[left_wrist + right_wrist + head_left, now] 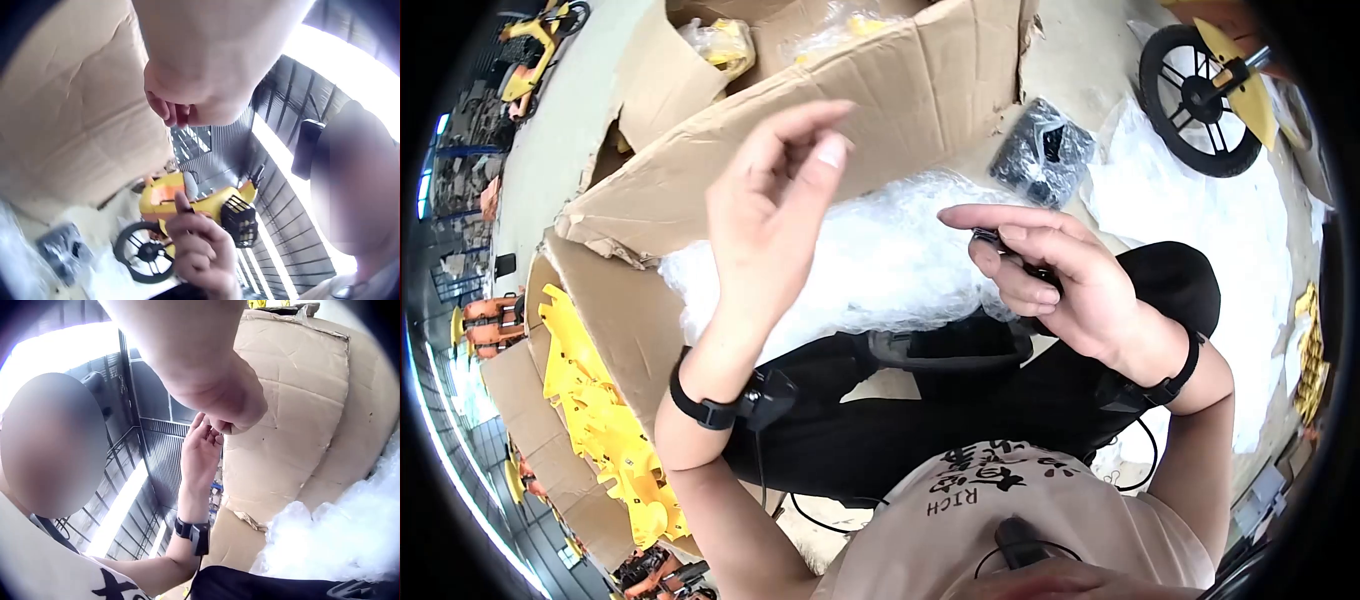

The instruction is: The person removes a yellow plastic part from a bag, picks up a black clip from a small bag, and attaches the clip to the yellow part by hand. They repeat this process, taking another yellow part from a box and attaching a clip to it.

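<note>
My left hand is raised in front of the cardboard box wall, its fingers loosely bent and nothing showing between them. To the right, my right hand holds a small black object with a shiny end, fingers curled round it and the index finger straight along the top. Its exact kind is hidden by the fingers. Both hands are held above crumpled clear plastic wrap. In the left wrist view, the right hand has its index finger pointing up; the right wrist view shows the left hand partly covered.
A large cardboard box stands ahead, with bagged yellow parts inside. Yellow plastic parts fill another box at left. A dark plastic-wrapped bundle lies beyond the right hand, near a scooter's front wheel. A black tub sits by the legs.
</note>
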The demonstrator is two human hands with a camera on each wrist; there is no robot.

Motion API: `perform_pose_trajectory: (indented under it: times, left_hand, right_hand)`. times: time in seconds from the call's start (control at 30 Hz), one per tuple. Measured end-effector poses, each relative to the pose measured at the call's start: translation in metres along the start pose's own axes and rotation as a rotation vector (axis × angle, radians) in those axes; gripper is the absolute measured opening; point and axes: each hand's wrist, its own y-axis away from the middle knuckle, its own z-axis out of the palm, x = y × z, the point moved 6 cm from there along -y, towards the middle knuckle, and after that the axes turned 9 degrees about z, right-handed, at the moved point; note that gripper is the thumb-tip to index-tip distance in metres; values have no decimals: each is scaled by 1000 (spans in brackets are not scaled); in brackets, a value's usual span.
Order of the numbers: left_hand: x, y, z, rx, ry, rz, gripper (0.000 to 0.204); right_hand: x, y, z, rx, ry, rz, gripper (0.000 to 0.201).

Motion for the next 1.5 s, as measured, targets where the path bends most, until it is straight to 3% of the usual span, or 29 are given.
perform_pose_trajectory:
  times: [0.1, 0.13, 0.3, 0.4, 0.63, 0.73, 0.8, 0.83, 0.87, 0.93, 1.0, 1.07, 1.2, 1.27, 1.5]
  left_hand:
    - [-5, 32, 42, -221, 141, -13, 26]
    - [-10, 41, 48, -213, 181, -18, 32]
    - [-8, 45, 55, -387, -140, 184, 36]
    - [-11, 49, 58, -357, -47, 195, 34]
    - [-17, 58, 56, -303, -130, 265, 30]
    - [-10, 60, 54, -314, -205, 393, 25]
    - [-12, 59, 50, -264, -206, 259, 26]
    - [-16, 58, 48, -232, -150, 232, 26]
    - [-14, 59, 46, -230, -153, 229, 26]
    - [-8, 58, 49, -338, -188, 268, 24]
    - [-8, 58, 47, -365, -193, 244, 24]
    - [-10, 58, 48, -415, -202, 204, 27]
    - [-16, 56, 52, -400, -197, 172, 26]
    - [-15, 59, 55, -468, -295, 286, 26]
    - [-20, 65, 61, -598, -197, 170, 21]
  right_hand:
    - [-3, 2, -1, -28, 9, 3, 37]
    - [-1, 1, -1, -34, 25, 22, 38]
    - [8, -2, -3, -66, 58, 47, 39]
    - [15, -4, -4, -25, 92, 79, 38]
    - [29, -11, -9, -20, 160, 43, 35]
    - [29, -10, -6, 3, 196, 45, 33]
    - [12, -3, -3, 194, 621, -249, 32]
    - [7, -2, 0, 242, 664, -396, 23]
    - [6, -1, 0, 238, 663, -393, 23]
    - [-1, 5, 5, 294, 1085, -449, 19]
    - [-1, 4, 5, 310, 1083, -521, 18]
    - [-6, 6, 12, 263, 1284, -768, 16]
    - [-5, 5, 11, 280, 1278, -754, 15]
    - [-4, 6, 10, 287, 1241, -771, 14]
    - [-2, 6, 12, 236, 1303, -732, 13]
